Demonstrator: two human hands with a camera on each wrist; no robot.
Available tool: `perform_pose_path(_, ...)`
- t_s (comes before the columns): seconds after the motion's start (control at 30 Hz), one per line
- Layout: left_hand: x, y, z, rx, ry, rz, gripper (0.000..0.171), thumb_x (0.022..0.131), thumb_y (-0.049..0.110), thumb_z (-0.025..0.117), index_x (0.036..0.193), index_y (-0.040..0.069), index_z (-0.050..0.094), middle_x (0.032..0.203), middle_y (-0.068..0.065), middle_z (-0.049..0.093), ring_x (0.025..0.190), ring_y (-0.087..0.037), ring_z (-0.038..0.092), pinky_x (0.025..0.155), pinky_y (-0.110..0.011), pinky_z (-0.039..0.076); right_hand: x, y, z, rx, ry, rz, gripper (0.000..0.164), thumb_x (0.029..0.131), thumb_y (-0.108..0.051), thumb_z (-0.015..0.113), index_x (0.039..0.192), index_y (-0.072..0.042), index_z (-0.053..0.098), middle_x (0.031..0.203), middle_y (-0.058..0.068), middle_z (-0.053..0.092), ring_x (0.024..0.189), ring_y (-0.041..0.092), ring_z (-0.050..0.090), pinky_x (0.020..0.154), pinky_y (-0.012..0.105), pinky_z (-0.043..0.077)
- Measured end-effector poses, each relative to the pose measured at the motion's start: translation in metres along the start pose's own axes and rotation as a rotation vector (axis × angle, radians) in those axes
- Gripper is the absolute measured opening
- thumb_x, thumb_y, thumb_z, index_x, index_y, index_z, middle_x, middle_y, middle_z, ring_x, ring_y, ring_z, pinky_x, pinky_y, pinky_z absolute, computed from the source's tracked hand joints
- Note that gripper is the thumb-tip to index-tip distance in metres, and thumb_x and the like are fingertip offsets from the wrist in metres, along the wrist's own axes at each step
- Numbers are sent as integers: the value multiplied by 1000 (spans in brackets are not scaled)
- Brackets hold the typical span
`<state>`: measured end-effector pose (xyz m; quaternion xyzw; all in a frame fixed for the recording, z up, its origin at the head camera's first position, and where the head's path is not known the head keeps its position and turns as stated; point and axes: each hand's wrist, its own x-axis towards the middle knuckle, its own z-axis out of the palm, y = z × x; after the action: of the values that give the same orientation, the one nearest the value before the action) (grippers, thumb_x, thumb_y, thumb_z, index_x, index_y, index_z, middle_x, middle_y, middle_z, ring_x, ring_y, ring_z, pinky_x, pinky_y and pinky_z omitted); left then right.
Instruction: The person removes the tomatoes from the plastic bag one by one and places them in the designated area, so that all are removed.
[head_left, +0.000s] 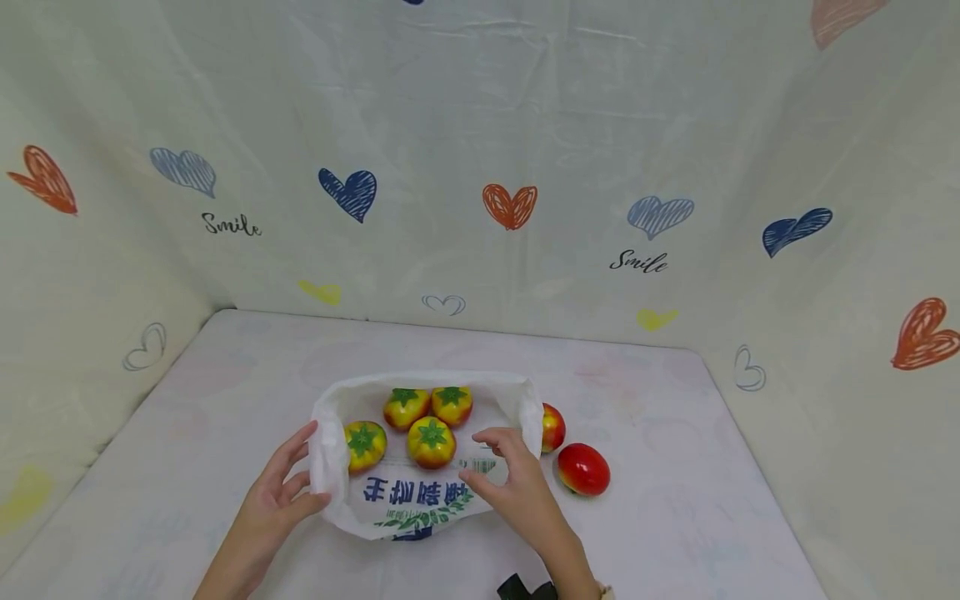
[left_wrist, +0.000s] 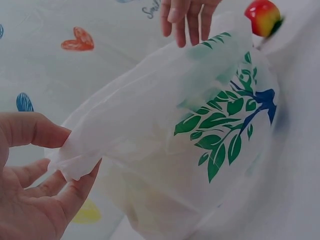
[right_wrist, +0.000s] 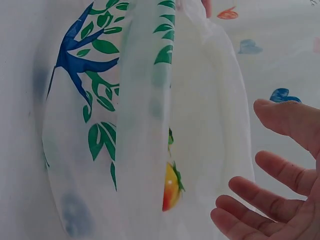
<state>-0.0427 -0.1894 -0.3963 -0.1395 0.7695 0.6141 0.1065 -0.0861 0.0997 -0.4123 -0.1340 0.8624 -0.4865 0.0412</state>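
A white plastic bag [head_left: 504, 390] with blue lettering and green leaves lies on the table, its mouth spread wide. Inside it sit several yellow-and-red fruits [head_left: 432, 444], each topped with a green leafy cap. My left hand [head_left: 273, 492] pinches the bag's left rim between thumb and fingers, as the left wrist view shows up close. Over the right part of the bag's mouth is my right hand [head_left: 513, 479], thumb and fingers apart and nothing between them. In the right wrist view its fingers [right_wrist: 282, 172] are spread beside the thin bag wall.
Just right of the bag lie two more fruits, a red one [head_left: 583, 469] and a red-and-yellow one [head_left: 552, 427] partly hidden by the bag. A black object [head_left: 516, 588] shows at the bottom edge by my right wrist. A heart-printed curtain [head_left: 450, 125] rises behind the table [head_left: 660, 392].
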Motion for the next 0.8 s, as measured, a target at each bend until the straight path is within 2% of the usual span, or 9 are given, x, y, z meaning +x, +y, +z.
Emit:
perform_pose_path(0.37,0,1,0,2,3,-5,85,84,10,66,149,28,15,150,-14,18,108,-15,54,91,-33,52,16,-4,24,84,-91,26,56,82,-32,69,128,-11,46,128,8,47,116,31,46,98,50,44)
perform_pose_path(0.8,1,0,2,8,13,-13,86,83,12,67,149,30,15,151,-13,17,110,-19,52,93,-35,50,30,1,51,-34,-35,83,64,79,-33,72,131,-7,44,127,12,45,116,28,47,101,49,41)
